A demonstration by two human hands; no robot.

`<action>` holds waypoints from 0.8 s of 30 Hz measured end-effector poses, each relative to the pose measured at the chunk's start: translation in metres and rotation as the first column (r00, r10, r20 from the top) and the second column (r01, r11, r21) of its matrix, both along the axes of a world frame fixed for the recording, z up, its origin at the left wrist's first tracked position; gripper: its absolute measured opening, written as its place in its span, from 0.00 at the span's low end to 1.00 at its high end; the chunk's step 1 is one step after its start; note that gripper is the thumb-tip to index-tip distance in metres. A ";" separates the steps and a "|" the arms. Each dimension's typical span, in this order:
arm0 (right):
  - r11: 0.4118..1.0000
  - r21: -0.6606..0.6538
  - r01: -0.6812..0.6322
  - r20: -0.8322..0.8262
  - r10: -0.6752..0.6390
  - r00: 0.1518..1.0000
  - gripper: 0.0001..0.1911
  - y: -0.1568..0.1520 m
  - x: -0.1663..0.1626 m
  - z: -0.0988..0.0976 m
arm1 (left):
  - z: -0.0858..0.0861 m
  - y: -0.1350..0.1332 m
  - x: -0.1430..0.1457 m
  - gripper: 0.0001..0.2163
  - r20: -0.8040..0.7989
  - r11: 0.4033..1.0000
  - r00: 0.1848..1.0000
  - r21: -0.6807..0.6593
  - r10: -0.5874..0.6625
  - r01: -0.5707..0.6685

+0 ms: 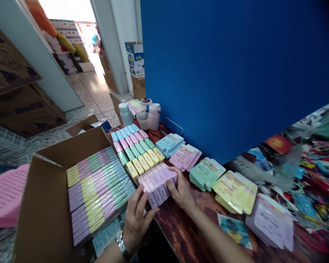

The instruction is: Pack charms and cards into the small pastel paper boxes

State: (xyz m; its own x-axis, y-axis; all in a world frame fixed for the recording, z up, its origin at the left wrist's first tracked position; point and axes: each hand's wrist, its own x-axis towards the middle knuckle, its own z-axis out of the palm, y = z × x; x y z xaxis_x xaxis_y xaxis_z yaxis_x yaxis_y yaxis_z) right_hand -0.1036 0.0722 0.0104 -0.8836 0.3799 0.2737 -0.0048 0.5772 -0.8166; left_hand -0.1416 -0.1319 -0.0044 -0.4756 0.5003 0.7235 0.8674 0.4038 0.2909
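Note:
A row of several small purple boxes (157,184) stands at the near end of the table, pressed together between my two hands. My left hand (137,215), with a metal watch at the wrist, has its bent fingers against the left end of the row and its thumb low at the front. Around the right end curls my right hand (182,190), its thumb on the near face. Just beyond, touching or nearly so, lie rows of yellow boxes (145,163), green boxes (137,149), pink boxes (130,140) and blue boxes (125,132).
An open carton (44,197) at left holds wrapped multicoloured packs (98,186). Flat card stacks line the right: blue (170,144), pink (185,157), green (207,172), yellow (235,190), purple (271,221). Cups and bottles (154,117) stand behind, beside a blue panel (222,73).

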 end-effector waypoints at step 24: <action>0.934 0.283 -0.219 0.645 -0.017 0.764 0.46 0.005 -0.054 0.064 | 0.031 -0.001 -0.027 0.29 -0.063 0.957 0.985 -0.236 0.160 -0.171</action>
State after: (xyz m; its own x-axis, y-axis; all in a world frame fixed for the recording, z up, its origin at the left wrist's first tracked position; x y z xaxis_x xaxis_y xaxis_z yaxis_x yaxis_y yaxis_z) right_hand -0.1572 0.0771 0.0740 -0.9242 0.2717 -0.2685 0.3661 0.8308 -0.4192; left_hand -0.1685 -0.1330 0.0262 -0.5378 0.5785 0.6133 0.7919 0.5962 0.1320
